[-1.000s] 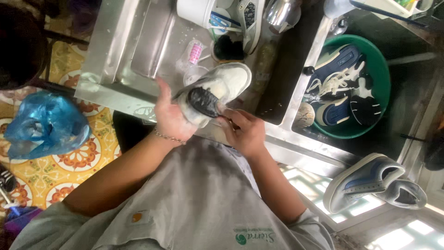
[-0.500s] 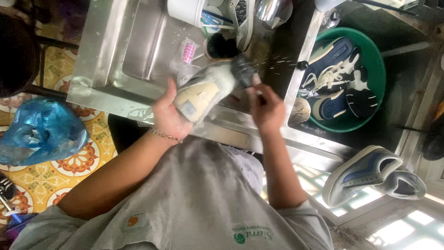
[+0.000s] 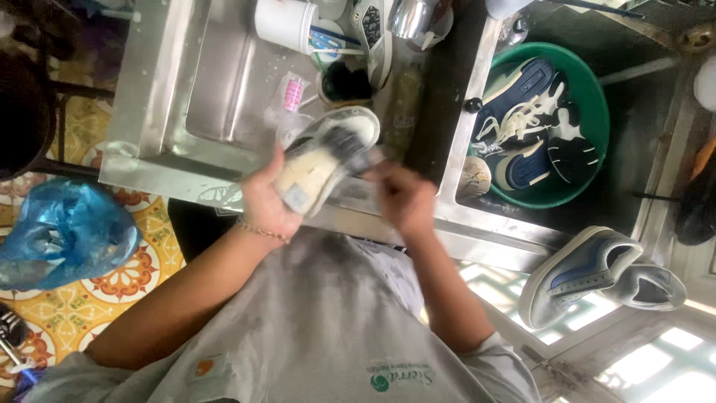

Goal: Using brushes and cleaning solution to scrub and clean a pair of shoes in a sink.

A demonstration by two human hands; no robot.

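Shoe (image 3: 322,166) is a pale sneaker, held sole-up over the front edge of the steel sink (image 3: 186,89), w/ suds on it. Going left to right: blue bag (image 3: 63,235) on the tiled floor, then left hand (image 3: 265,201) wrapped round the shoe's heel end, fingers closed on it. Right hand (image 3: 403,198) sits just beside the shoe's toe end, blurry, looks curled on sth dark, prob a brush (image 3: 347,142), but can't tell for sure. Further right a green basin (image 3: 589,97) w/ navy shoes + laces inside, and a grey pair (image 3: 597,272) resting on the ledge. Imo scrubbing is midway: sole soapy, not rinsed, basin shoes seemingly left to do.
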